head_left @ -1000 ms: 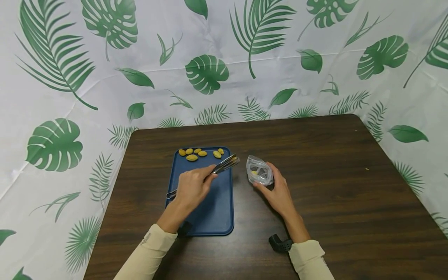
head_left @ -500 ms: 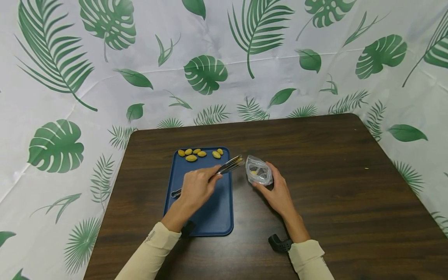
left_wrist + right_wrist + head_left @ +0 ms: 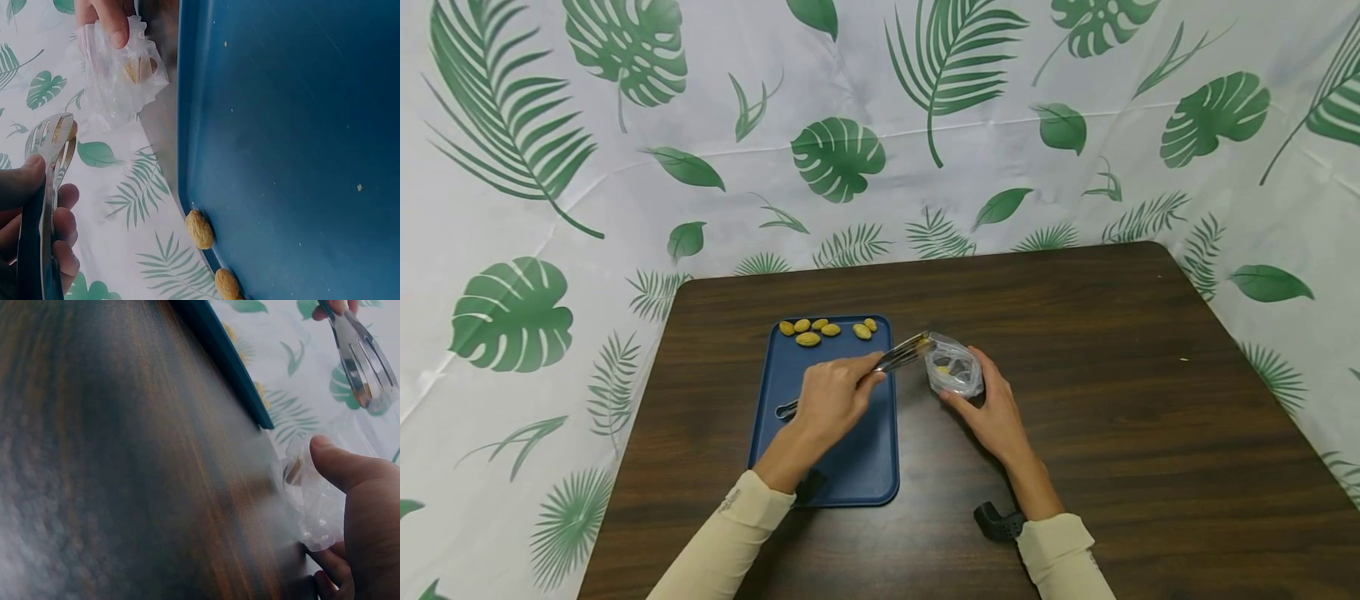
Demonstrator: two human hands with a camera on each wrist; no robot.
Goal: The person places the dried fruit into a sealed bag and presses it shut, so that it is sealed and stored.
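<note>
My left hand (image 3: 829, 398) grips metal tongs (image 3: 901, 355) with slotted heads, above the right side of the blue tray (image 3: 865, 450). A yellow-brown oval piece (image 3: 73, 129) sits pinched between the tong heads, mostly covered by them. Just right of the tray, my right hand (image 3: 997, 418) holds a clear plastic bag (image 3: 951, 382) between thumb and fingers, its mouth spread. The tong tips overlap the bag's left rim in the head view; the left wrist view has them apart from it. Something yellowish (image 3: 132, 70) shows inside the bag.
Several yellow-brown oval pieces (image 3: 808, 339) lie along the tray's far edge. Small crumbs (image 3: 359, 187) dot the tray. A brown wooden table (image 3: 1112, 375) carries everything, with a leaf-patterned cloth (image 3: 730, 208) behind it. A small light speck (image 3: 1183, 359) lies on the table at right.
My left hand has moved right with the tongs, bringing their tips from over the tray's right edge to the bag's rim. The right hand and bag stay nearly still.
</note>
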